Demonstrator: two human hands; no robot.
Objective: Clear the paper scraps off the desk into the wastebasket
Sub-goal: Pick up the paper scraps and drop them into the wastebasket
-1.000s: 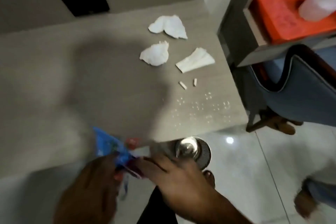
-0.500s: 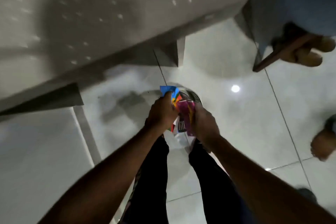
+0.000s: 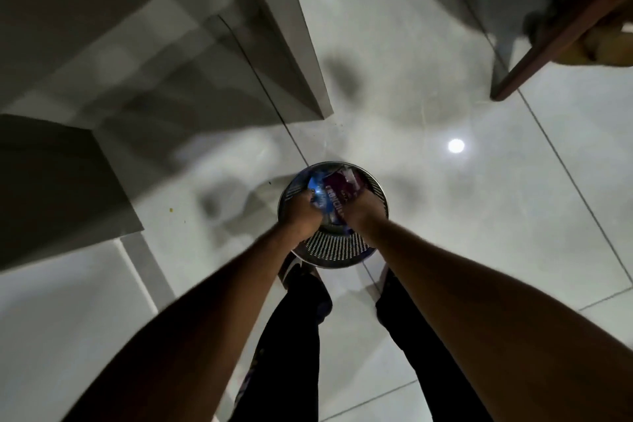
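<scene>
A round perforated metal wastebasket (image 3: 334, 248) stands on the pale tiled floor just in front of my feet. Both my hands reach down into its mouth. My left hand (image 3: 303, 212) and my right hand (image 3: 366, 211) together grip a bunch of coloured paper scraps (image 3: 330, 195), blue on the left and dark purple on the right, held inside the rim. The desk top is out of view; only its grey leg (image 3: 291, 27) and underside show at upper left.
A dark panel (image 3: 61, 181) juts in at the left. At upper right a wooden chair leg (image 3: 555, 41) slants down to the floor, with another person's foot (image 3: 613, 48) behind it. My black-trousered legs (image 3: 294, 336) stand under the basket.
My view has swung from the desk top down to the floor. Both hands have carried the coloured scraps off the desk edge and lowered them into the wastebasket's mouth.
</scene>
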